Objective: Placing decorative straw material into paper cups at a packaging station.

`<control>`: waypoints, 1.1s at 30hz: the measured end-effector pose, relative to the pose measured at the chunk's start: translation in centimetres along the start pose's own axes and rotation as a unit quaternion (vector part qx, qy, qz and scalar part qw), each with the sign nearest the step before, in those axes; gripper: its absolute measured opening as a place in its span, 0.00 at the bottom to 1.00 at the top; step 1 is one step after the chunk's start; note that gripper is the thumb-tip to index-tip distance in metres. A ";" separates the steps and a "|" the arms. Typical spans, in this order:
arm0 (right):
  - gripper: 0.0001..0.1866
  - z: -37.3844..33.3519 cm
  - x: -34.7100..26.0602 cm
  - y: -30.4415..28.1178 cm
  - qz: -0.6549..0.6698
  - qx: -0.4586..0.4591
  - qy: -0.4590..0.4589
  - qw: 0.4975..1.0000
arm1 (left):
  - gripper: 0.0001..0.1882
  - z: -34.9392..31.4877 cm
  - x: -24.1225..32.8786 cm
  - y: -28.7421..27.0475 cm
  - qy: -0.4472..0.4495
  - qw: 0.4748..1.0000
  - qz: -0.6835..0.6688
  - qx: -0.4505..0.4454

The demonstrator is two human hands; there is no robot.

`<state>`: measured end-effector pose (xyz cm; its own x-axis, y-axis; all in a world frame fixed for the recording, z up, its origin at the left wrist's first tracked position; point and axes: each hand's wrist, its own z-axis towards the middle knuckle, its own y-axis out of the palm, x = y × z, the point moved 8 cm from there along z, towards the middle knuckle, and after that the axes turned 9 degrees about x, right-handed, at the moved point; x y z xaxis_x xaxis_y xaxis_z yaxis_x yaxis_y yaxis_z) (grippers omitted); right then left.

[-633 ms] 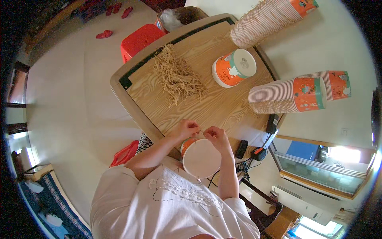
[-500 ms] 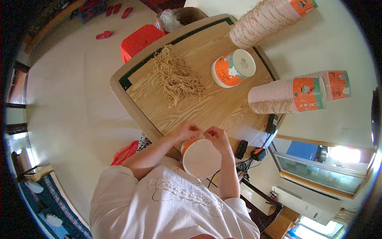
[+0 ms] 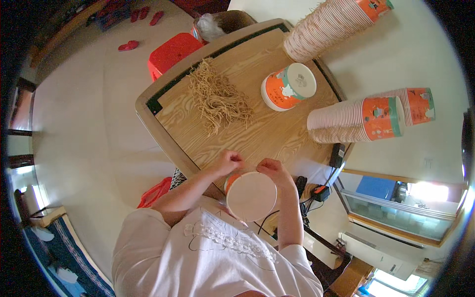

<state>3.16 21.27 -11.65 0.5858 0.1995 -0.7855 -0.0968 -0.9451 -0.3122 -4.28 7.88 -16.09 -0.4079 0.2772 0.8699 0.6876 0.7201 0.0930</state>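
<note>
Both my hands are held a little apart over the far rim of a paper bucket (image 3: 251, 197), which sits by my body with its white round face toward me. My left hand (image 3: 230, 161) is closed in a pinch at the bucket's left far side. Opposite it, my right hand (image 3: 273, 171) pinches too, its fingertips close to the rim. A thin strand of string seems to be stretched between the two, though it is hard to make out. A loose heap of tan strings (image 3: 220, 99) lies on the wooden table beyond my hands.
An orange and green paper bucket (image 3: 288, 87) stands upside down on the table (image 3: 269, 141). Tall nested stacks of buckets (image 3: 336, 121), with strings along them, lie at the right and far right (image 3: 329, 30). Black adapters (image 3: 320, 193) with cables rest at the right edge. A red stool (image 3: 173, 53) stands beyond.
My hands have drawn apart, the left one leftward and the right one slightly rightward. The bucket by my body has barely shifted.
</note>
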 end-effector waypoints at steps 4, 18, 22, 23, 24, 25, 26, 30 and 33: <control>0.06 -0.5 0.4 0.2 0.061 -0.008 0.053 0.997 | 0.10 0.1 0.3 -0.5 0.087 0.993 0.078 -0.031; 0.03 -1.1 1.5 1.0 0.159 0.031 0.014 0.987 | 0.08 2.3 -1.2 3.0 0.076 0.989 0.124 -0.014; 0.03 -0.6 1.7 0.9 0.127 0.027 -0.017 0.991 | 0.08 2.7 -1.8 3.3 0.086 0.993 0.082 0.007; 0.03 -0.4 2.0 0.8 0.127 0.026 -0.018 0.991 | 0.08 2.8 -2.0 3.3 0.086 0.993 0.083 0.008; 0.03 -0.2 2.2 0.9 0.125 0.018 -0.023 0.992 | 0.08 2.8 -2.1 3.3 0.090 0.992 0.086 0.007; 0.03 0.0 2.4 0.8 0.124 0.011 -0.028 0.992 | 0.07 2.8 -1.8 3.4 0.095 0.991 0.091 0.004; 0.03 0.2 2.6 0.7 0.124 0.012 -0.029 0.992 | 0.07 2.7 -1.5 3.4 0.096 0.991 0.091 0.004; 0.02 1.0 2.9 0.8 0.107 -0.027 -0.048 0.993 | 0.07 2.7 -1.4 3.6 0.108 0.990 0.094 -0.002; 0.02 1.0 1.8 1.4 0.085 -0.063 -0.030 0.994 | 0.07 2.6 -1.8 3.2 0.098 0.991 0.093 0.003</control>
<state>3.29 20.52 -14.01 0.5196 0.0460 -0.8532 -0.0864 -0.9906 -0.1060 -2.94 11.32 -18.62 -0.1495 0.2778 0.9489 0.7358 0.6723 -0.0809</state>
